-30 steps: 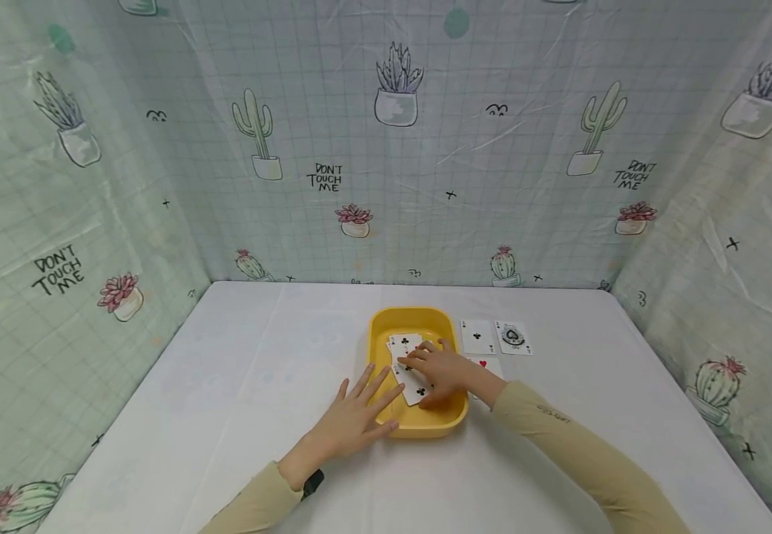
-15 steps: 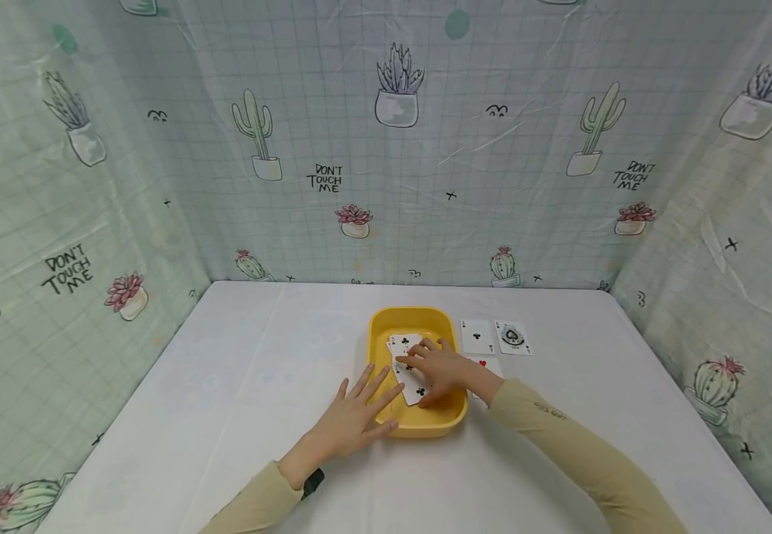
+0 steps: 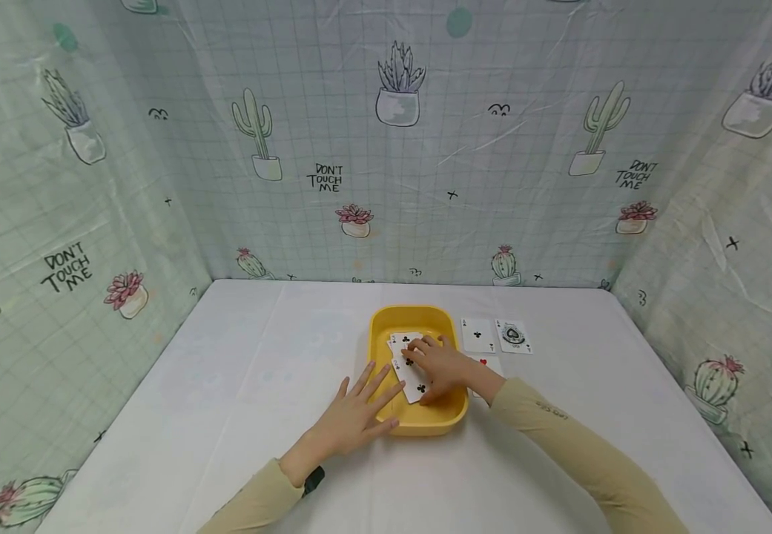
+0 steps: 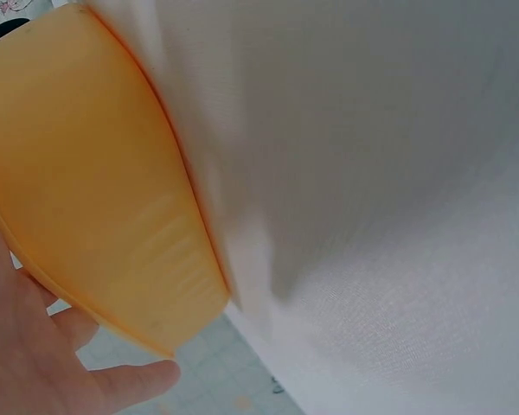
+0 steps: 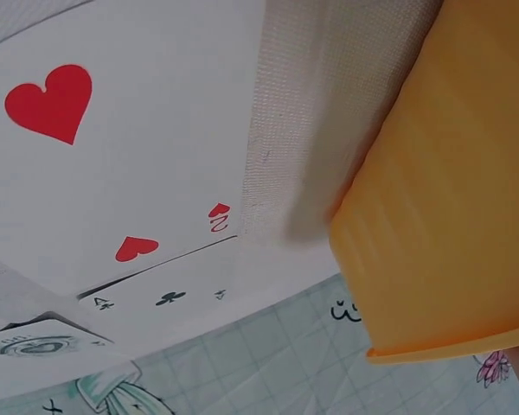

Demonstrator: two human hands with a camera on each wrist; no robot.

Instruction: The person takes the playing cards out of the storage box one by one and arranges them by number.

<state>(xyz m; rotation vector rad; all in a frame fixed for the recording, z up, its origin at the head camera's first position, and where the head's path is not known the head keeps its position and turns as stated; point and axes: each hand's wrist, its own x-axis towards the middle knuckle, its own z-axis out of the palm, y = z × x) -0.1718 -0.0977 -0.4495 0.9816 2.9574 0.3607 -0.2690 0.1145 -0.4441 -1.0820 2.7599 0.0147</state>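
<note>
A yellow plastic basket stands on the white table with several playing cards lying face up and overlapping inside it; clubs show on them. My right hand reaches in over the right rim. Its bent fingers touch the cards and its thumb lies by their near right edge, so part of the pile is hidden. My left hand is spread, fingertips over the basket's left rim. The left wrist view shows that hand's fingers along the basket's rim, close to its outer wall.
Right of the basket lie an ace of clubs, an ace of spades and a two of hearts, all face up. A cloth printed with cacti hangs behind and at both sides of the white table.
My right index finger has shifted slightly back and right over the cards. The left hand and the basket stay in place.
</note>
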